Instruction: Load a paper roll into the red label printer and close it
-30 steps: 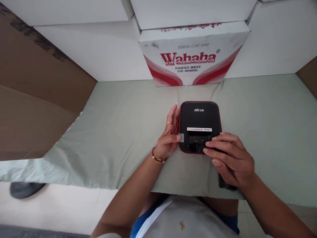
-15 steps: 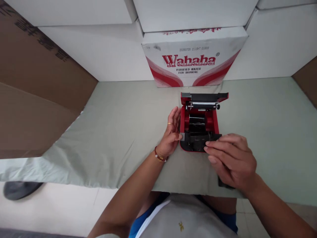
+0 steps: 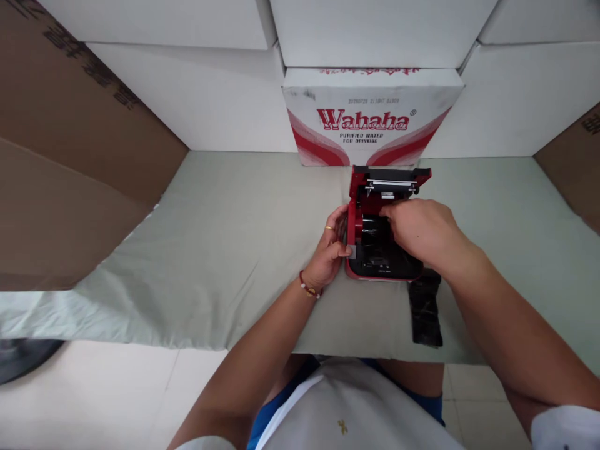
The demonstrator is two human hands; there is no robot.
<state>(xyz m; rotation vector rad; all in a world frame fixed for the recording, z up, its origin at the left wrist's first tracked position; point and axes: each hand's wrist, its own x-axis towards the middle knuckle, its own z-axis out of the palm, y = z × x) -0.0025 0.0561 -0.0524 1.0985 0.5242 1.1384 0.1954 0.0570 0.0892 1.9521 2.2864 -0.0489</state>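
A small red and black label printer (image 3: pixel 387 265) stands on the cloth with its lid (image 3: pixel 394 178) raised. Inside its bay lies a shiny black roll (image 3: pixel 372 228). My left hand (image 3: pixel 332 253) grips the printer's left side, thumb on the grey tab at the edge and fingers along the outer wall. Over the right part of the bay, my right hand (image 3: pixel 424 231) reaches in from the right. One fingertip shows beside the roll; the other fingers are hidden, so what they hold cannot be seen. A black, wrinkled strip (image 3: pixel 425 309) lies on the cloth by the printer's front right corner.
A white and red water carton (image 3: pixel 372 119) stands close behind the raised lid. White boxes (image 3: pixel 197 94) are stacked along the back. Brown cartons flank the table, one at left (image 3: pixel 84 187), one at right (image 3: pixel 576 162). A green-grey cloth (image 3: pixel 234 250) covers the table.
My right hand has moved from the printer's front right corner up into the bay, uncovering the front panel and the black strip. My left hand keeps its grip.
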